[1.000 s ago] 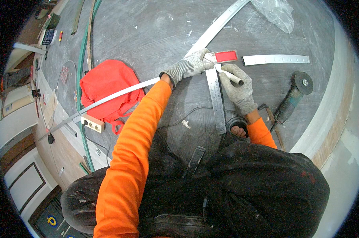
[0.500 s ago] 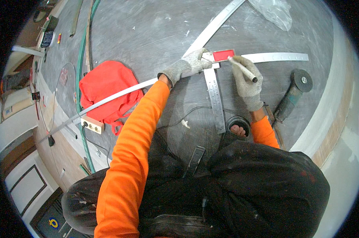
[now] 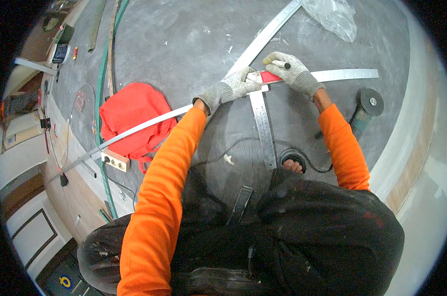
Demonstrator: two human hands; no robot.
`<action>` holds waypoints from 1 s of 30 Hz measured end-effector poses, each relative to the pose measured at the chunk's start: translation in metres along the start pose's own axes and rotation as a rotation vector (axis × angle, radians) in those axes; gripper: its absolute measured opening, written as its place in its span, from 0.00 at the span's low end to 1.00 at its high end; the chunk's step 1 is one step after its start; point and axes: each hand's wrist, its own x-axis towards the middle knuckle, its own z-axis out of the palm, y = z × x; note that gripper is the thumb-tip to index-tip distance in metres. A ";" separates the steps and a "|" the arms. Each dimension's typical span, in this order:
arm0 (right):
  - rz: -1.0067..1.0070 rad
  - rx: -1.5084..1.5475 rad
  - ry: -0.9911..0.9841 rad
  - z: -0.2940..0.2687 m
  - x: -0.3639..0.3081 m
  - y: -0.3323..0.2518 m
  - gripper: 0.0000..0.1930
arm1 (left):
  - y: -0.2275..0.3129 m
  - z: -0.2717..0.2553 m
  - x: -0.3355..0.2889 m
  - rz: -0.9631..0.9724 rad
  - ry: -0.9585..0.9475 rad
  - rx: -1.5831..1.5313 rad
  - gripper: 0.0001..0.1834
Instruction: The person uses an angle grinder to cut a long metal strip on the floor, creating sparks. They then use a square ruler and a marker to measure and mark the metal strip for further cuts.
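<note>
My left hand [image 3: 236, 85], in a grey knit glove, is closed on a long thin metal strip [image 3: 144, 127] where it meets a try square. The square's marked steel blade [image 3: 263, 129] points down toward my foot. Right beside those fingers is a red rectangular patch [image 3: 269, 77] with a white end, lying along the strip; its kind is unclear. My right hand [image 3: 295, 74], also gloved, grips a white marker [image 3: 281, 64] with a dark end, just above the red patch. Beyond it the metal strip's perforated part [image 3: 347, 74] runs out to the right.
An angle grinder [image 3: 366, 111] lies at the right. Another metal strip [image 3: 265, 39] slants away toward a clear plastic bag [image 3: 334, 19]. At the left are a red cloth bag [image 3: 134, 118], a power strip [image 3: 116, 161] and green strips [image 3: 101, 74]. A black cord [image 3: 243, 140] crosses the floor.
My right hand has moved up and left over the strip, turning the marker so it lies nearly level. It now covers part of the red patch. My left hand has shifted slightly down-left.
</note>
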 end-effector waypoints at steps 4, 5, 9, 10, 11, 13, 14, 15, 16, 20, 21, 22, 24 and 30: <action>0.068 0.188 0.042 -0.010 -0.012 -0.018 0.16 | -0.012 -0.002 -0.001 0.081 0.044 -0.020 0.37; 0.059 0.205 0.069 -0.014 -0.018 -0.020 0.16 | -0.016 -0.004 -0.002 0.135 0.056 -0.033 0.38; -0.020 0.284 0.275 -0.047 -0.059 -0.014 0.16 | -0.002 -0.007 -0.017 0.033 0.005 -0.033 0.33; 0.063 0.352 0.343 -0.058 -0.070 -0.018 0.16 | -0.004 -0.007 -0.017 0.043 0.006 0.036 0.33; 0.091 0.325 0.433 -0.068 -0.078 -0.015 0.16 | -0.013 -0.006 -0.017 0.048 0.007 0.106 0.33; 0.175 0.386 0.628 -0.085 -0.102 0.000 0.18 | -0.002 0.001 -0.017 -0.024 -0.025 0.242 0.27; 0.216 0.490 0.725 -0.090 -0.110 0.005 0.19 | -0.003 0.003 -0.023 0.069 0.006 0.275 0.26; 0.258 0.595 0.822 -0.093 -0.116 0.010 0.20 | -0.004 0.004 -0.028 0.163 0.037 0.309 0.25; 0.281 0.664 0.868 -0.094 -0.121 0.013 0.20 | -0.006 0.006 -0.028 0.261 0.066 0.342 0.24; 0.299 0.872 0.969 -0.092 -0.135 0.019 0.19 | 0.002 0.006 -0.033 0.195 0.119 0.482 0.24; 0.309 0.891 0.955 -0.090 -0.139 0.028 0.19 | 0.004 0.003 -0.029 0.175 0.044 0.395 0.25; 0.315 0.910 0.938 -0.089 -0.141 0.036 0.18 | 0.009 0.000 -0.028 0.120 0.035 0.350 0.26; 0.284 0.971 0.938 -0.087 -0.142 0.050 0.17 | 0.019 -0.004 -0.024 0.012 0.017 0.260 0.26; 0.343 0.854 0.976 -0.066 -0.126 0.041 0.18 | 0.004 0.009 -0.034 0.177 0.234 0.506 0.28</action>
